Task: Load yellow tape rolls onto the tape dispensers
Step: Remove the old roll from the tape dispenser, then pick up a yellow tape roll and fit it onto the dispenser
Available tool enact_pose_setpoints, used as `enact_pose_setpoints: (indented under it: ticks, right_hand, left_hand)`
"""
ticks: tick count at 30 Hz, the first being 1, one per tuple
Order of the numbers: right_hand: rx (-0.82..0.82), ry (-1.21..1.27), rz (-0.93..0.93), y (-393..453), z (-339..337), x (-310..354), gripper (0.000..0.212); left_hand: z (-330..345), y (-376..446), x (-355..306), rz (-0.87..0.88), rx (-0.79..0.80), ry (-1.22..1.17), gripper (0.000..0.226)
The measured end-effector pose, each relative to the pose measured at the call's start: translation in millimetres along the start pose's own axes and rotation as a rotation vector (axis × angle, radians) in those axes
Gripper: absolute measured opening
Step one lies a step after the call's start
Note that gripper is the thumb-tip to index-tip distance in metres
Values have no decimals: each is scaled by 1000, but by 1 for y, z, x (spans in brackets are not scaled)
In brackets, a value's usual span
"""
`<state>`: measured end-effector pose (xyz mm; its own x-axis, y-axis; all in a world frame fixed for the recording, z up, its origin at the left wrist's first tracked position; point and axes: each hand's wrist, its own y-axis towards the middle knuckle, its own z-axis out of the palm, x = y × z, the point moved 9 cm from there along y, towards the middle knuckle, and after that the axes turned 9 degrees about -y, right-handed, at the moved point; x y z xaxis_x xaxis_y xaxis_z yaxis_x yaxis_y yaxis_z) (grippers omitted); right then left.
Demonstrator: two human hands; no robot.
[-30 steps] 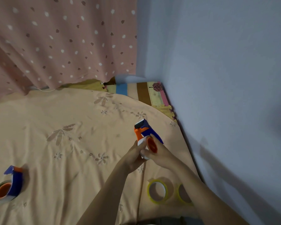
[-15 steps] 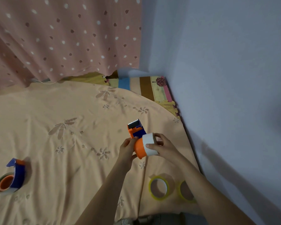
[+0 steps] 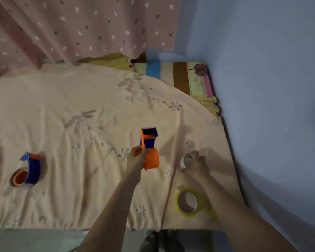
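Observation:
My left hand grips a blue and orange tape dispenser above the cloth, its bare orange spool pointing toward me. My right hand holds a white empty tape core low over the cloth, to the right of the dispenser. A yellow tape roll lies flat near the cloth's front edge, below my right hand. A second yellow roll is mostly hidden behind my right forearm. Another blue and orange dispenser lies on the cloth at far left.
A peach flowered cloth covers the surface. A blue-grey wall runs along the right. A pink dotted curtain hangs at the back. A striped mat shows in the back corner.
My right hand has pulled the white core off the orange spool and carried it right and down to the cloth. My left hand still holds the dispenser.

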<state>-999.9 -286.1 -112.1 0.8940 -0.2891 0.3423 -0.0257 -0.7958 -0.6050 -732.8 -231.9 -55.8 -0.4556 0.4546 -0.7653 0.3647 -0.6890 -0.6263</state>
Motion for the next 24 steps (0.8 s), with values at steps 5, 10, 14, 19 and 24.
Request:
enact_pose_setpoints:
  ticks: [5, 10, 14, 19, 24]
  right_hand:
    - [-44, -119, -33, 11, 21, 6, 105]
    - [-68, -108, -9, 5, 20, 7, 109]
    - [-295, -287, 48, -43, 6, 11, 86]
    - [92, -412, 130, -88, 74, -11, 108]
    - [150, -455, 191, -102, 86, -21, 110]
  left_hand:
    - [-14, 5, 8, -52, 23, -3, 46]
    - [-18, 3, 16, -71, 62, -9, 50]
    - [-12, 4, 21, -83, 98, -17, 48]
    - [-4, 2, 29, -110, 137, -9, 46]
    - [1, -5, 40, -111, 196, -9, 49]
